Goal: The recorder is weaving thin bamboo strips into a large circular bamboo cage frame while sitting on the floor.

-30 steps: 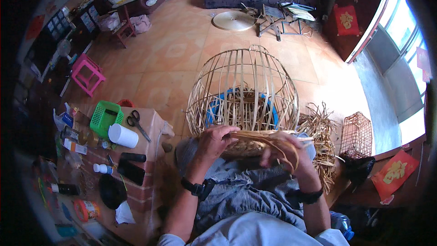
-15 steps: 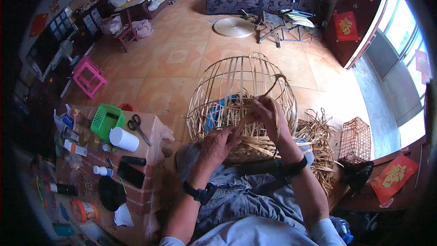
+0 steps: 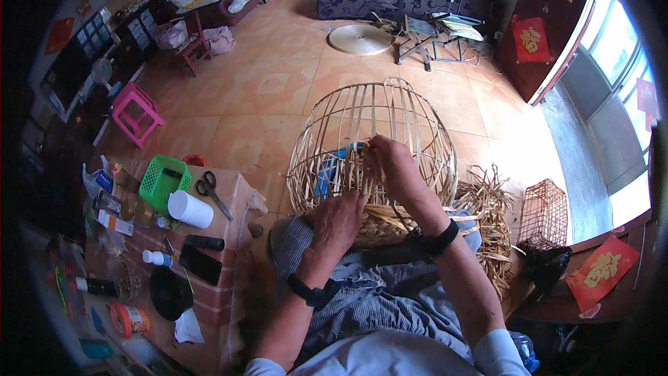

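Note:
A large round basket of thin bamboo-like ribs (image 3: 437, 113) rests at my lap, its near side partly filled with woven, flattened straw-coloured strips (image 3: 381, 235). My left hand (image 3: 339, 221) is closed low at the near side, pinching a dry plant-fibre strip (image 3: 371, 179). Just above and to the right, my right hand (image 3: 394, 168) is closed on the same strip, held over the open ribs. The fingertips of both hands are partly hidden. Inside the basket, a blue thing (image 3: 328, 175) shows between the ribs.
A heap of dry fibre strips (image 3: 492, 226) lies right of the basket, beside a small wire-like basket (image 3: 544, 212). At left, a table (image 3: 221, 237) bears scissors (image 3: 214, 193), a green plastic basket (image 3: 163, 179) and a white roll (image 3: 191, 209). A pink stool (image 3: 136, 113) stands beyond.
My right hand has moved left and slightly up, closer above my left hand. The long loop of strip that hung at its right no longer shows.

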Demonstrator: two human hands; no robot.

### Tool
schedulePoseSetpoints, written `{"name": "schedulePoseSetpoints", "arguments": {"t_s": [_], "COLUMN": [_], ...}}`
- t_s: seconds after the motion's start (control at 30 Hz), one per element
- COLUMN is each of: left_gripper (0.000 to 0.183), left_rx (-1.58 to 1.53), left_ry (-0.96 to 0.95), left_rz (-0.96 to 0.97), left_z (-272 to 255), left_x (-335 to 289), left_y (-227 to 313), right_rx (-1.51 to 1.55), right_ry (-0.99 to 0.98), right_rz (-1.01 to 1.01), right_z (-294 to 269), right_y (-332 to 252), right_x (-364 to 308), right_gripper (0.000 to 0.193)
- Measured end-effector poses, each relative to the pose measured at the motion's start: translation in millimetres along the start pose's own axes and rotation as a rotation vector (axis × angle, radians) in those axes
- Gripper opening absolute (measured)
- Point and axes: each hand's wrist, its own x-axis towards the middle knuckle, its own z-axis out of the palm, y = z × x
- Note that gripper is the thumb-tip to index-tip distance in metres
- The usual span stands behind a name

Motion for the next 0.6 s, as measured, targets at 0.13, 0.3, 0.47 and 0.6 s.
{"name": "schedulePoseSetpoints", "arguments": {"t_s": [0.13,0.3,0.47,0.6], "left_gripper": [0.032,0.033,0.028,0.027], "left_rx": [0.010,0.013,0.021,0.071], "left_ry": [0.035,-0.008,0.026,0.052], "left_rz": [0.049,0.045,0.035,0.018], "left_z": [4,4,4,15], "left_x": [1,2,4,1], "left_y": [-3,-6,-1,-7], "right_rx": [-0.572,-0.842,-0.681,-0.531], "right_ry": [-0.114,-0.043,0.026,0.112], "right_rz": [-0.054,-0.097,-0.059,-0.037], "right_z": [3,12,9,10], "right_y": [-15,-30,-18,-13], "right_x": [-3,-19,-21,-29], "right_gripper": [0.017,0.014,0.011,0.013]}}
